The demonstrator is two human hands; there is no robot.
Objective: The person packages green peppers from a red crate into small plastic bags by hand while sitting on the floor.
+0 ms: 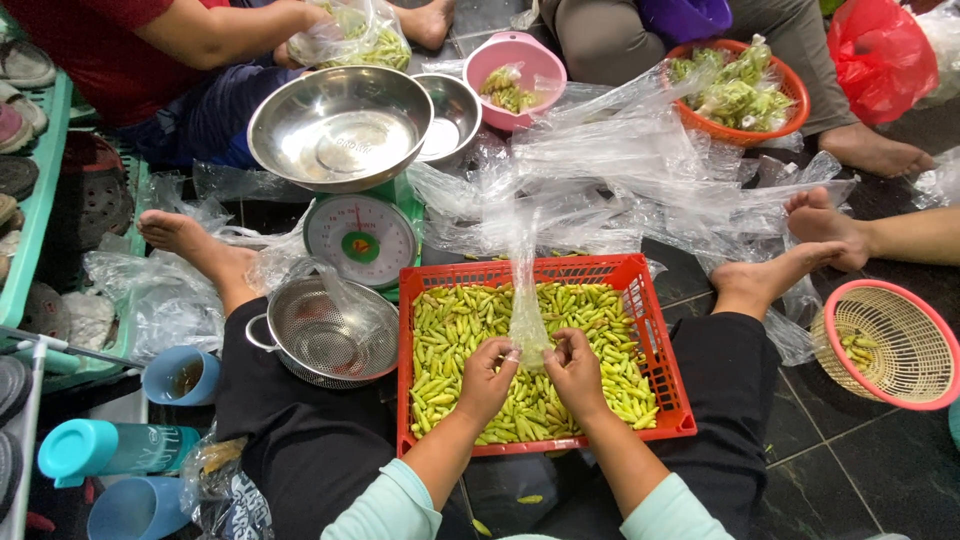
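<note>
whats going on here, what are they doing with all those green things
A person sits on the floor with a red crate of small green chillies between their legs. Both hands, left hand and right hand, hold a clear plastic bag upright over the chillies, fingers pinching near its lower end. To the left are a metal colander and a weighing scale topped with a steel bowl. Loose plastic bags lie beyond the crate, and other people sit around with baskets.

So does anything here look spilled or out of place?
Slightly. A couple of green chillies lie on the dark floor just outside the red crate, near the person's lap. Loose clear plastic bags sprawl across the floor beyond it. Both hands, left hand and right hand, pinch one bag.
</note>
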